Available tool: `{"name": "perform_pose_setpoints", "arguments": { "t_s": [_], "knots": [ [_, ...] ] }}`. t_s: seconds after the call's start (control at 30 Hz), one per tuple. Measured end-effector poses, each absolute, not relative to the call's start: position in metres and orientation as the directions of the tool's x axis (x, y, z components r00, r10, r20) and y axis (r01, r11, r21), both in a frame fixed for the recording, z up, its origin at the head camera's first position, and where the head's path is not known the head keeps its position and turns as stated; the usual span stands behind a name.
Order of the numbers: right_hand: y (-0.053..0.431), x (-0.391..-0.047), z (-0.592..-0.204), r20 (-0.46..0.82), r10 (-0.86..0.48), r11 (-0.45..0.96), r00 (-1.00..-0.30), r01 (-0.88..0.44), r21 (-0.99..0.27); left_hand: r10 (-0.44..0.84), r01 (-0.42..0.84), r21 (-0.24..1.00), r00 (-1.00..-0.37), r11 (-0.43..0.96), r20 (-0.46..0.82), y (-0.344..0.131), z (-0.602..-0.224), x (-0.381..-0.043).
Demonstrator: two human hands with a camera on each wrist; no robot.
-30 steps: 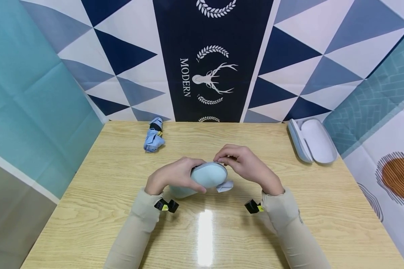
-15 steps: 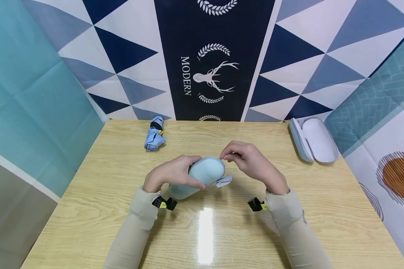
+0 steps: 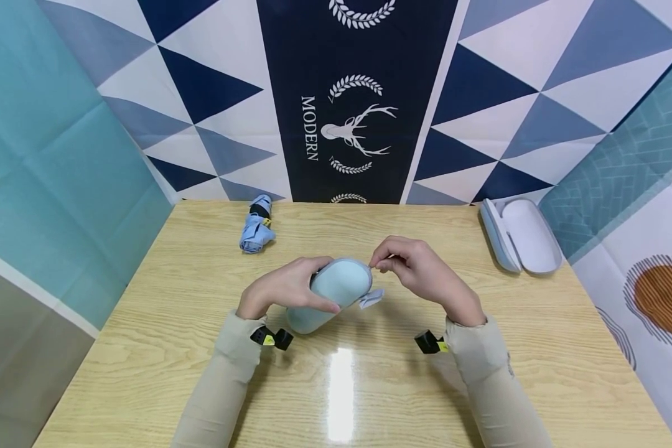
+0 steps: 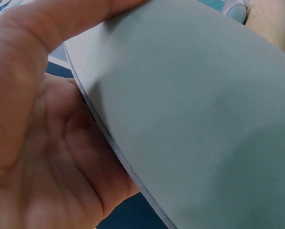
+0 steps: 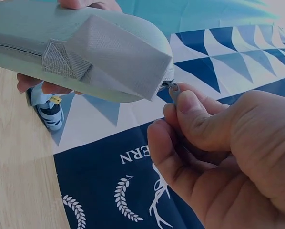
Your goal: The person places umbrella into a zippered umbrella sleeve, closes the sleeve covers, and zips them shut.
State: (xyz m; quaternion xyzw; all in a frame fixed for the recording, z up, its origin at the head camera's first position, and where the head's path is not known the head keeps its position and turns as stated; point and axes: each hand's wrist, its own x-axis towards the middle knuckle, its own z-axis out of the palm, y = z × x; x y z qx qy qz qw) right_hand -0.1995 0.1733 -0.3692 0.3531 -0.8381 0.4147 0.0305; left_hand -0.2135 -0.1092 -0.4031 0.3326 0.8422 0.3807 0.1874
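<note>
A pale blue-green zippered case [image 3: 344, 283], long with rounded ends, is held tilted over the middle of the table. My left hand [image 3: 291, 285] grips it from the left, thumb on the near face and fingers behind. At the case's right end, my right hand [image 3: 417, 267] pinches a small grey zipper pull [image 5: 175, 90] between thumb and forefinger. The zipper slider sits at the rounded end in the right wrist view. Beside it, a grey fabric tab [image 5: 123, 52] sticks out from the case. In the left wrist view the case's smooth side [image 4: 180, 105] fills most of the frame.
A rolled light-blue cloth bundle [image 3: 256, 233] with a black band lies at the back left of the wooden table [image 3: 162, 348]. At the back right lies an opened hard case [image 3: 532, 236] with a white inside. Patterned cloth walls [image 3: 218, 99] stand behind and at both sides.
My right hand has moved a little right, with the zipper pull now round at the case's right end. The case has turned and shifted slightly left in my left hand.
</note>
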Motion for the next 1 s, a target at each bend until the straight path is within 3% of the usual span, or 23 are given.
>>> {"name": "perform_pose_setpoints", "arguments": {
  "t_s": [0.7, 1.0],
  "knots": [
    [0.1747, -0.1918, -0.3651, 0.247, -0.613, 0.403, -0.75, -0.566, -0.72, 0.698, 0.383, 0.823, -0.716, 0.42, -0.023, -0.1127, -0.4052, -0.2148],
    [0.1674, -0.19, -0.3676, 0.291, -0.638, 0.333, -0.712, -0.597, -0.73, 0.699, 0.339, 0.877, -0.715, 0.341, 0.005, -0.115, -0.4108, -0.2186]
  ]
}}
